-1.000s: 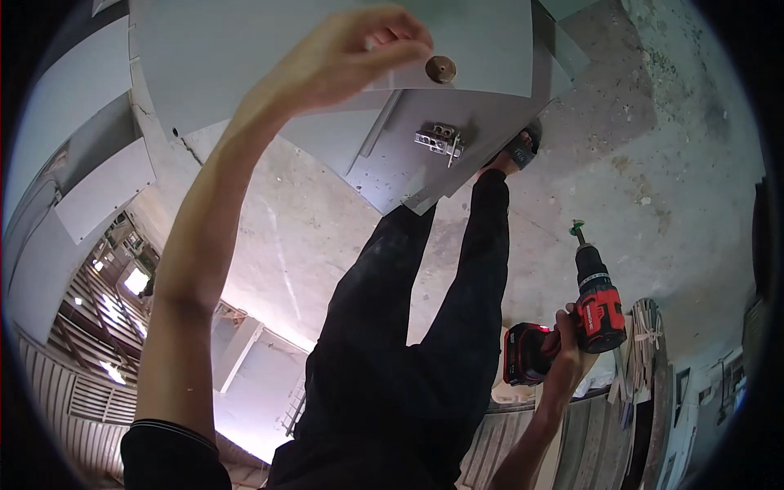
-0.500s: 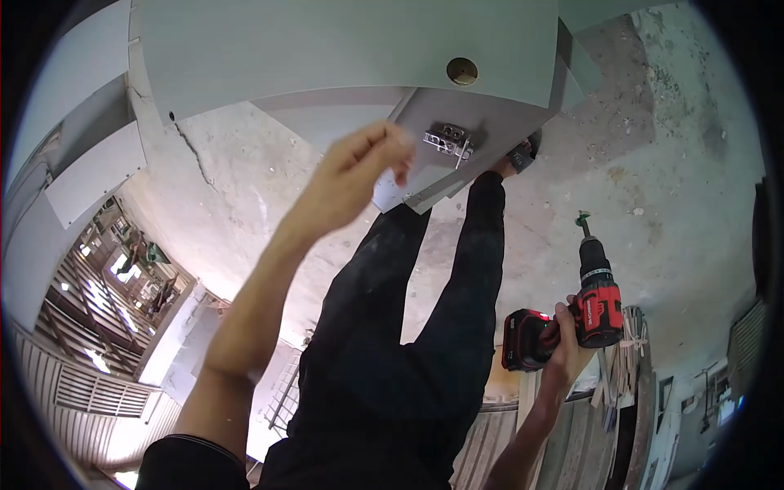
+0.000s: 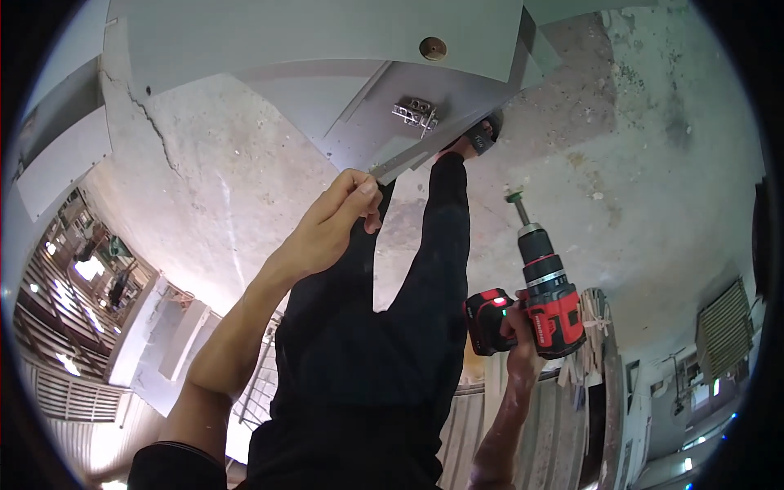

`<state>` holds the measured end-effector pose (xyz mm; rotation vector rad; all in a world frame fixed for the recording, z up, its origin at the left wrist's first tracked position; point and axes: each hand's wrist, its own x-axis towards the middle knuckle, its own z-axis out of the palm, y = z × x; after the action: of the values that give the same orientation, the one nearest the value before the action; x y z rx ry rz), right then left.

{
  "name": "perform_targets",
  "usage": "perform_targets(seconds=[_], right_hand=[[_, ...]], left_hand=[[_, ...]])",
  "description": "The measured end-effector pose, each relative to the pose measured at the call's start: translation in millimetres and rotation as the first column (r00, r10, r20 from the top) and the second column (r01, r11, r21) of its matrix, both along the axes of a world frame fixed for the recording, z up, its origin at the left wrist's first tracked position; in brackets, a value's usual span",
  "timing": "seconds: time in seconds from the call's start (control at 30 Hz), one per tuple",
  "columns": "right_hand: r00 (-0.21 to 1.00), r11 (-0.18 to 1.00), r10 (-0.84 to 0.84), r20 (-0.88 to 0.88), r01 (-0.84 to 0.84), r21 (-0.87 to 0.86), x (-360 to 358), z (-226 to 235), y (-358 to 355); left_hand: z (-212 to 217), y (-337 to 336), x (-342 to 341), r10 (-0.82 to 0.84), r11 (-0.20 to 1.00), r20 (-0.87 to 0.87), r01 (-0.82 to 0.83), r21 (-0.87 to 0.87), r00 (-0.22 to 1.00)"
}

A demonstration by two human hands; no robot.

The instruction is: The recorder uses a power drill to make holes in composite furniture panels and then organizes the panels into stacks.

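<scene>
My right hand (image 3: 523, 331) is wrapped round the grip of a red and black cordless drill (image 3: 552, 314), its long bit with a green tip (image 3: 514, 198) pointing away from me above the floor. My left hand (image 3: 331, 224) is closed, thumb against curled fingers, at the near corner of a grey panel (image 3: 343, 135). Whatever it pinches, if anything, is hidden. Several metal hinges (image 3: 416, 114) lie in a small pile on the grey surface. Beyond them a larger grey panel (image 3: 286, 37) has a round hole (image 3: 433, 49) near its edge.
Below is a stained concrete floor (image 3: 212, 155) with a crack at the left. My legs (image 3: 433, 237) stand close to the panels, one foot (image 3: 482, 139) beside the panel edge. Long boards (image 3: 555, 425) lie behind on the right, and pale panels (image 3: 73, 175) stand at the left.
My left hand has come down and nearer, from beside the hinges to the panel's corner. The drill has shifted left in view with my right hand, as the whole view moved.
</scene>
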<state>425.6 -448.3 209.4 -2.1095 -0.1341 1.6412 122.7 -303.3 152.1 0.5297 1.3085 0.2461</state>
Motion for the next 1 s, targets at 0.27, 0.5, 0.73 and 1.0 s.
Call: perform_targets(seconds=[0.27, 0.5, 0.73, 1.0], right_hand=[[0.872, 0.870, 0.485, 0.065, -0.489, 0.072, 47, 5, 13], [0.624, 0.516, 0.641, 0.448, -0.782, 0.351, 61, 63, 53], [0.608, 0.506, 0.633, 0.479, -0.794, 0.337, 33, 127, 59], [0.510, 0.410, 0.747, 0.428, -0.859, 0.308, -78, 172, -4]], left_hand=[[33, -38, -18, 0.305, 0.948, -0.144, -0.314, -0.046, 0.942], [62, -140, -100, 0.646, 0.758, -0.378, -0.617, 0.213, 0.663], [71, -315, -180, 0.486, 0.807, -0.623, -0.589, 0.050, 0.613], [63, -421, -218, 0.719, 0.644, -0.569, -0.691, 0.328, 0.400]])
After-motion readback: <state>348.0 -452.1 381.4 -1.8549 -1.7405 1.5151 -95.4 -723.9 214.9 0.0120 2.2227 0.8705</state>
